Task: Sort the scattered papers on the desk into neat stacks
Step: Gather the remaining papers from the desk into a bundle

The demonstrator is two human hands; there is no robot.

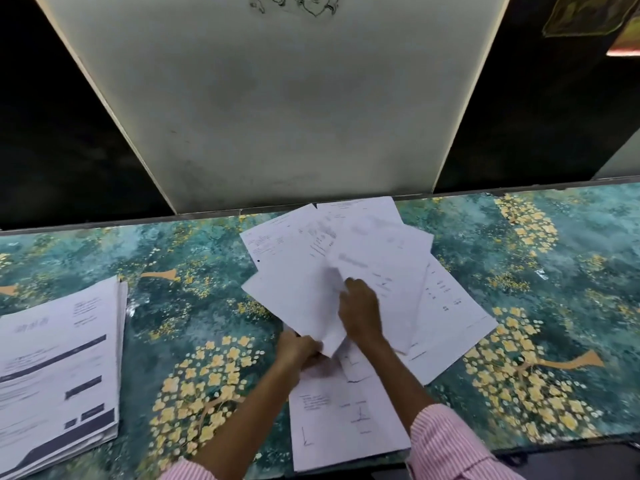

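Note:
A loose spread of white printed papers (374, 244) fans out across the middle of the desk (194, 278), overlapping at odd angles. My left hand (299, 349) pinches the near corner of a sheet from that spread. My right hand (360, 311) grips a crumpled fold of paper in the middle of the pile. Below my hands lies a flatter stack of white sheets (339, 420) with small diagrams, near the desk's front edge. At the far left sits a squared stack of forms with dark bars (59, 372).
The desk has a teal covering with yellow flower patterns. A white panel (270, 109) rises behind the desk's back edge, with dark space on both sides. The desk's front edge (554, 445) runs along the bottom right.

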